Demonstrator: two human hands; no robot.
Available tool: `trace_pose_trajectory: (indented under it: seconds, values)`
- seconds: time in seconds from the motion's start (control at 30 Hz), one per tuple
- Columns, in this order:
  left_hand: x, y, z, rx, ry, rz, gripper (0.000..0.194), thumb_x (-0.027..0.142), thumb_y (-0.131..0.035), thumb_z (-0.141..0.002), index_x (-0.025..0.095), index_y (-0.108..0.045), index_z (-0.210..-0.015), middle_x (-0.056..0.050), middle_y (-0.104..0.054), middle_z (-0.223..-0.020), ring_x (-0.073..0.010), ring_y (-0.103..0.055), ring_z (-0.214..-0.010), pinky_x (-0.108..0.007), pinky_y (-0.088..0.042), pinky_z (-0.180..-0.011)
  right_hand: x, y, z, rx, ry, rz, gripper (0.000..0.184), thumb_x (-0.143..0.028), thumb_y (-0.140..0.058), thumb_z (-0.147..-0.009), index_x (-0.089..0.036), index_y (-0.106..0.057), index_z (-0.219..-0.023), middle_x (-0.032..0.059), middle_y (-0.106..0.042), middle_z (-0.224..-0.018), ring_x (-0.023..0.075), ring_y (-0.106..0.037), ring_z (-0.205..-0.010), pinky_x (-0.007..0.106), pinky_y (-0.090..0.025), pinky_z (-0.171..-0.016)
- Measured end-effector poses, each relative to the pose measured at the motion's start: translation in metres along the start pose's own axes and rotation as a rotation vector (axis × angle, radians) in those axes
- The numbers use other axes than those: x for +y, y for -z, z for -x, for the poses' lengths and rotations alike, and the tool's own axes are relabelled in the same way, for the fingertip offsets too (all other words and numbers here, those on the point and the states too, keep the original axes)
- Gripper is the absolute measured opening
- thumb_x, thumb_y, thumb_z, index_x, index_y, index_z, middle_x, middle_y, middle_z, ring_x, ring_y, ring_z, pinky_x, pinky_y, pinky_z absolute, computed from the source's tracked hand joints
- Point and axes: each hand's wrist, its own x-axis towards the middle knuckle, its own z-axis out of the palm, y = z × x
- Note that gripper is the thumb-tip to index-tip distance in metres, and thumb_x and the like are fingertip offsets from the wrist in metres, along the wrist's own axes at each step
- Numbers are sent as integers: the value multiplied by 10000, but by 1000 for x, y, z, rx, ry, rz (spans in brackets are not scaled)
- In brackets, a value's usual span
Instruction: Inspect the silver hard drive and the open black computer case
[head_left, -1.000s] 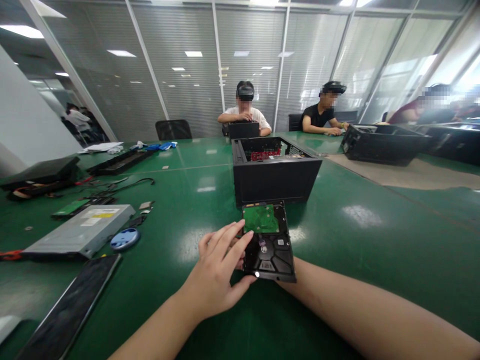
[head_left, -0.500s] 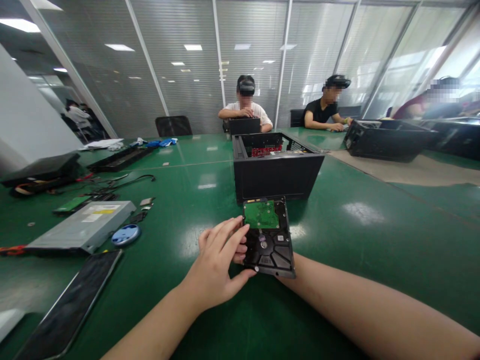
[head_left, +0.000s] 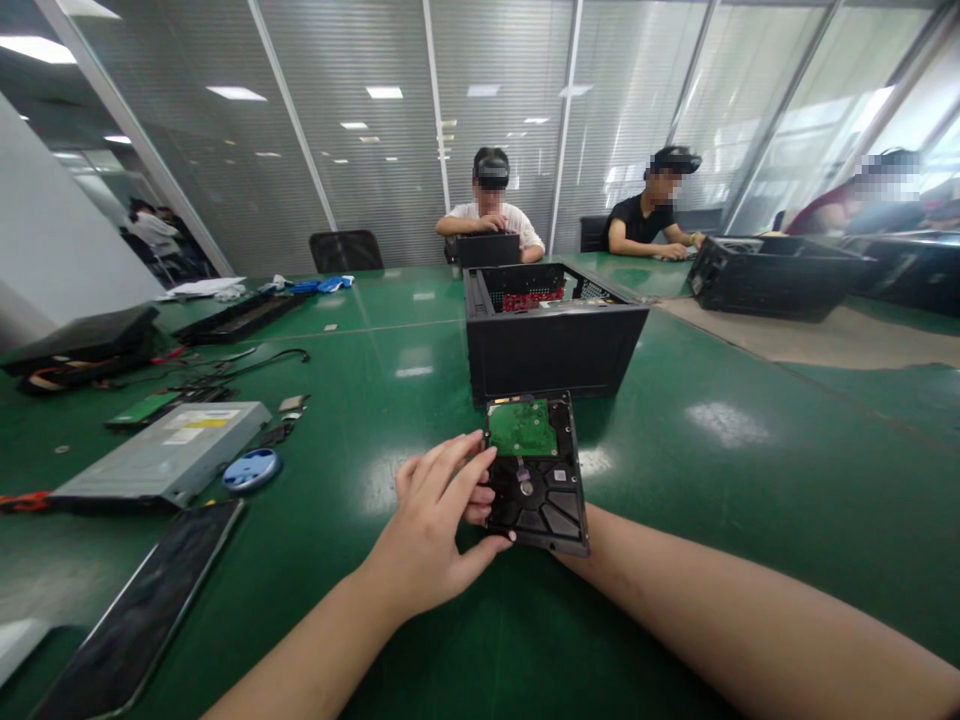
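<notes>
Head view shows the left hand curled on the near left edge of a black metal hard drive with a green circuit board on its upturned face, fingers spread over the left rim and the thumb pressed at the near corner. The right forearm reaches in under the drive, and the right hand is hidden beneath it, so whether it grips cannot be told. The drive sits raised and tilted just above the green desk, with the circuit-board end pointing away from the hands.

Just beyond the hands stands an open black computer case with red parts showing inside. Left of the hands lie a small round blue disc and, beside it, a flat grey metal optical drive with a white and yellow label. Nearer and further left lies a long dark glossy panel. Far left are black cables and a small green board. Across the desk sit two people, one in a white shirt and one in a black shirt, each at a black case.
</notes>
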Motion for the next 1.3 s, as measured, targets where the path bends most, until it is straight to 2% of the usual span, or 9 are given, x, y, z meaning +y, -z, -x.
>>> trace_pose_trajectory:
  seconds: [0.07, 0.13, 0.37, 0.63, 0.8, 0.93, 1.13, 1.3]
  values:
    - [0, 0, 0, -1, 9, 0, 717, 377, -675, -809, 197, -374, -1434, -177, -401, -1509, -344, -376, -1374, -520, -270, -1075, 7, 9, -5, -16, 15, -80, 590, -446, 114, -994, -203, -371, -760, -44, -395, -638, 102, -435, -563, 233, -335, -520]
    - [1, 0, 0, -2, 15, 0, 720, 382, -676, -808, 199, -373, -1435, -171, -398, -1512, -341, -378, -1373, -518, -270, -1076, 12, 14, -8, -32, 15, -140, 596, -387, 215, -948, -221, -320, -745, -44, -377, -632, 107, -417, -561, 237, -296, -507]
    - [0, -1, 1, -11, 18, 2, 734, 382, -677, -812, 202, -355, -1446, -172, -389, -1518, -338, -369, -1379, -518, -269, -1078, 13, 14, -10, -48, 5, -239, 591, -425, 182, -933, -227, -342, -743, -40, -349, -622, 122, -375, -557, 234, -258, -487]
    - [-1, -2, 0, 4, 21, 8, 747, 382, -690, -799, 208, -355, -1443, -172, -413, -1501, -347, -392, -1361, -524, -273, -1073, 8, 8, -10, 22, 34, -292, 540, -414, 86, -954, -219, -371, -743, -44, -342, -631, 121, -347, -578, 238, -314, -526]
    - [-1, -1, -1, -6, 27, 4, 740, 372, -688, -802, 207, -350, -1440, -166, -406, -1505, -331, -382, -1369, -511, -269, -1078, 14, 11, -16, 58, 5, -288, 546, -334, 146, -941, -211, -321, -687, -81, -308, -599, 73, -343, -524, 245, -305, -531]
    - [-1, -1, -1, -6, 46, 24, 787, 391, -702, -790, 210, -326, -1457, -165, -410, -1503, -338, -382, -1369, -515, -271, -1083, 16, 13, -16, 54, -9, -295, 558, -318, 155, -941, -203, -327, -684, -83, -340, -578, 67, -376, -519, 244, -305, -524]
    - [-2, -1, -1, -6, 72, 51, 842, 391, -728, -772, 216, -295, -1474, -160, -409, -1501, -342, -387, -1363, -522, -282, -1087, 2, 3, -5, 17, 0, -336, 581, -339, 109, -972, -191, -368, -676, -73, -370, -546, 80, -376, -518, 230, -314, -516]
    - [-5, -4, -1, 0, 104, 82, 944, 381, -754, -754, 215, -211, -1508, -172, -440, -1465, -348, -401, -1347, -530, -300, -1076, -9, -9, 2, 10, 61, -399, 560, -357, 34, -1005, -176, -408, -712, -74, -390, -616, 75, -380, -564, 230, -344, -562]
